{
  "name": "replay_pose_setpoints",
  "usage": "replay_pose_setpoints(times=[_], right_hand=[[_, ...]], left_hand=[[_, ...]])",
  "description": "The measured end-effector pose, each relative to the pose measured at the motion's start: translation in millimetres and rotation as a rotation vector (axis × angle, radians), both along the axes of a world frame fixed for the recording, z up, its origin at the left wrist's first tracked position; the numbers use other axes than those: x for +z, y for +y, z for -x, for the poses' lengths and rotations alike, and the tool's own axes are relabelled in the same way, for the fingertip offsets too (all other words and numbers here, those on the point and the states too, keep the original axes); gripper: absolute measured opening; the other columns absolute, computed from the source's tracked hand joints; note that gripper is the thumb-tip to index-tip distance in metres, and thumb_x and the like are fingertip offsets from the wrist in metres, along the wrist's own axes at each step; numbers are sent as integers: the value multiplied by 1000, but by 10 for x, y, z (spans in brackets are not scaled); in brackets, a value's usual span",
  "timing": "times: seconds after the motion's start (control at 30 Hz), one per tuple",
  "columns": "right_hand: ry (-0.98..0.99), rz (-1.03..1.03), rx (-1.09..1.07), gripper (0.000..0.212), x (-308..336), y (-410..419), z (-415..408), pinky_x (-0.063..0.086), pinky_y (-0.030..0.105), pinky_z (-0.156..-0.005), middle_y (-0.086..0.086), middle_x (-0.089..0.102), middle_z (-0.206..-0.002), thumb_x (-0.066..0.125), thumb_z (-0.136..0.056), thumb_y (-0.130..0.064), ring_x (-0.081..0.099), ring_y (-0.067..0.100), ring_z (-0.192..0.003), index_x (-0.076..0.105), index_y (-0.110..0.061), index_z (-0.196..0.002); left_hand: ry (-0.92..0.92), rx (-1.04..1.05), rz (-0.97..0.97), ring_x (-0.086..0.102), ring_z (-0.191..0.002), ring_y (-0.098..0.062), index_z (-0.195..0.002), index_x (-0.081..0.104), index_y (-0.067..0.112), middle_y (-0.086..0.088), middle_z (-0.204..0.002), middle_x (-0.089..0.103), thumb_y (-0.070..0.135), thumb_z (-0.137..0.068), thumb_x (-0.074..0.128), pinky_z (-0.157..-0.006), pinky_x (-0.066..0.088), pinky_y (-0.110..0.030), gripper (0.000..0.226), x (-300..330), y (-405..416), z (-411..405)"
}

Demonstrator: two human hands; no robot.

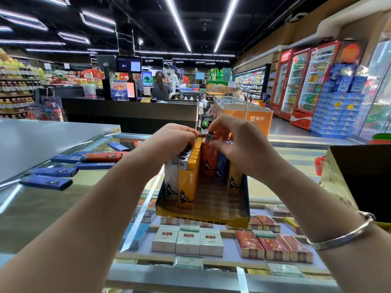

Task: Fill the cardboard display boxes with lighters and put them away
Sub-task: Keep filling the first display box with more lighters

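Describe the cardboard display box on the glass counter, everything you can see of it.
The cardboard display box is an open tray with a low yellow front lip bearing dark print, a brown ribbed floor and dark blue sides. It stands on the glass counter, above cigarette packs. Yellow lighters fill its left rows upright; orange and blue ones stand at the back right, and the front right floor is bare. The left hand rests on the yellow row; the right hand pinches an orange lighter.

Yellow, orange, blue and white lighters (188,180) in a yellow-fronted cardboard box (203,218); silver bracelet (342,235).
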State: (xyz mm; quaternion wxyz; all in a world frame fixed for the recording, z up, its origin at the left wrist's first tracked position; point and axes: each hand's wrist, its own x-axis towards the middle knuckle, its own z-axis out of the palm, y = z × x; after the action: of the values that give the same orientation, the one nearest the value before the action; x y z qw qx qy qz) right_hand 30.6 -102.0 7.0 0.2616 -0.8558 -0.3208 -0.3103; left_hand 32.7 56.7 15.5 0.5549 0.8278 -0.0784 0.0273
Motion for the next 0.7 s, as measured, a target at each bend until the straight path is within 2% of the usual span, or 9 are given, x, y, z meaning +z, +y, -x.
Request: replay_pose_setpoints(times=[0.07,0.1,0.2,0.33,0.4,0.47,0.57,0.7], right_hand=[[-35,30,-32,16,-52,22,-16,48,28,-74,2,63,-84,70,-79,-10,57,16,-80,63,-11,-93],[-53,29,-43,14,-75,34,-21,47,32,-74,-1,60,-81,71,-79,-10,55,16,-80,62,-11,-90],[-83,26,-46,14,-113,45,-39,41,31,-71,-14,45,-72,71,-78,-10,48,14,-82,60,-11,-85],[-68,105,-49,13,-136,31,-86,31,28,-68,0,58,-84,70,-80,-12,43,15,-88,57,-14,-80],[-32,97,-28,15,-127,26,-94,31,28,-70,-1,57,-87,69,-80,-11,41,14,-89,56,-17,-80],[28,60,3,18,-111,14,-91,35,30,-79,-5,54,-90,69,-80,-9,41,14,-93,55,-21,-80],[115,-10,22,17,-105,-32,-98,34,36,-91,-8,54,-98,72,-79,-16,40,13,-101,58,-24,-84],[182,-51,0,20,-133,-69,-132,37,38,-92,-7,52,-100,71,-79,-22,44,14,-104,56,-23,-93]], left_hand=[[-10,23,-3,57,-77,-12,-101,64,14,-4,-90,61,3,-87,49,-53,50,-16,24,2,-3,-9],[-13,30,-10,57,-77,-12,-104,64,14,-4,-90,61,3,-87,49,-53,50,-16,26,1,-2,-12],[-9,24,-3,57,-74,-11,-107,64,13,-3,-89,60,3,-87,49,-47,49,-11,27,4,-6,-6],[-13,33,10,55,-69,-8,-107,63,13,1,-84,57,3,-88,49,-42,45,-9,26,3,-19,-1],[-17,36,13,55,-69,-8,-106,63,13,1,-83,58,3,-88,49,-41,45,-9,25,6,-21,-8],[-19,34,6,56,-70,-9,-105,63,13,0,-85,59,3,-87,49,-43,46,-9,25,4,-16,-12],[-27,42,-6,57,-78,-11,-94,64,19,0,-89,61,7,-89,49,-52,51,-17,20,-7,-14,-18],[-67,109,47,57,-87,-11,-87,63,28,4,-92,61,20,-92,50,-74,49,-28,16,-6,73,-57]])
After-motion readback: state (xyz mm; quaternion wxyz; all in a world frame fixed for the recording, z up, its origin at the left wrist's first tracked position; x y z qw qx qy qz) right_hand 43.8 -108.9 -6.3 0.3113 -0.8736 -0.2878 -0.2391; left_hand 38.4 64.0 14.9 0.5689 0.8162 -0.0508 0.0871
